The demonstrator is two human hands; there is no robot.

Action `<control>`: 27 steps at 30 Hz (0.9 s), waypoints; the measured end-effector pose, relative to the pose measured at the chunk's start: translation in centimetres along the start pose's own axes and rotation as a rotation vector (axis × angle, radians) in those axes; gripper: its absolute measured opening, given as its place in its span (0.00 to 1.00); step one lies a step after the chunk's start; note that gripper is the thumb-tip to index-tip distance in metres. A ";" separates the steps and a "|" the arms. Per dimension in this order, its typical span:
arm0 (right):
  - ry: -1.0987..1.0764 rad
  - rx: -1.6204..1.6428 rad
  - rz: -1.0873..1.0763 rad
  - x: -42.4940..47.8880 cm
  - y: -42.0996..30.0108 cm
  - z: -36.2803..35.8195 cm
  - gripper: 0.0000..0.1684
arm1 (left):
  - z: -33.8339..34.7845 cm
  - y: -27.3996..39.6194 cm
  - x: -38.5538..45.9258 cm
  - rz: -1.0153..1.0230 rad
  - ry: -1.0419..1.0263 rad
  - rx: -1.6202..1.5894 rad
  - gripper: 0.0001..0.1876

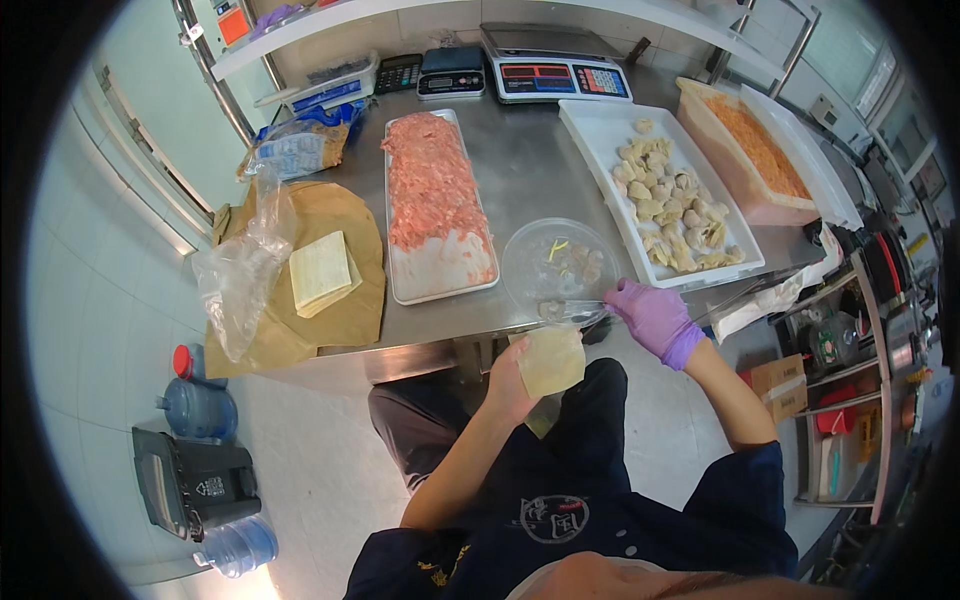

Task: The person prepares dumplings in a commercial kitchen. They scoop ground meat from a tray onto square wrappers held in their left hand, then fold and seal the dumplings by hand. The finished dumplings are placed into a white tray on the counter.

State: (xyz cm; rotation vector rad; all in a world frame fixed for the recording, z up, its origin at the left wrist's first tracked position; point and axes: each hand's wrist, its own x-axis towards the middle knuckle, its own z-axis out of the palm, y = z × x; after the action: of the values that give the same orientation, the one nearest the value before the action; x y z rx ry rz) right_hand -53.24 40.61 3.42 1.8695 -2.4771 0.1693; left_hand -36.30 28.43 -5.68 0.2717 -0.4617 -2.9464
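My bare left hand [511, 382] holds a square wonton wrapper [553, 361] just off the table's front edge. My right hand [651, 316], in a purple glove, grips a thin metal utensil [589, 306] whose tip lies over a clear round plastic dish [525, 259]. In the dish are a few pale lumps and yellow strips. Behind and left of it, a white tray [442, 291] carries pink minced meat [435, 180]. A white tray [600, 150] of folded wontons [667, 195] stands to the right. A stack of wrappers [321, 271] rests on brown paper [360, 225] at the left.
A tub of orange filling [757, 146] stands at the right rear. Along the back are a large scale [555, 71], a small scale [450, 73] and a calculator [398, 73]. A plastic bag [251, 262] lies left. A shelf [480, 11] spans above; a rack [877, 382] stands right.
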 end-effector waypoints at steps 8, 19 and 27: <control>0.012 -0.045 -0.059 -1.7 -0.1 -0.4 0.06 | 0.9 -0.1 0.5 0.056 0.146 0.071 0.25; 0.260 0.046 0.072 -4.4 -2.4 2.5 0.04 | 2.4 1.3 -0.1 -0.097 -0.005 0.021 0.28; 0.276 0.175 0.190 0.9 -2.1 2.7 0.07 | 2.8 2.6 -3.1 -0.156 -0.084 -0.037 0.32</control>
State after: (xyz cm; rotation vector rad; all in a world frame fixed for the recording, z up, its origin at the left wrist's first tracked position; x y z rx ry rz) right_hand -51.38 38.88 0.96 1.5340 -2.5075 0.6238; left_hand -33.55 27.34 -1.76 0.1876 -0.4134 -3.1249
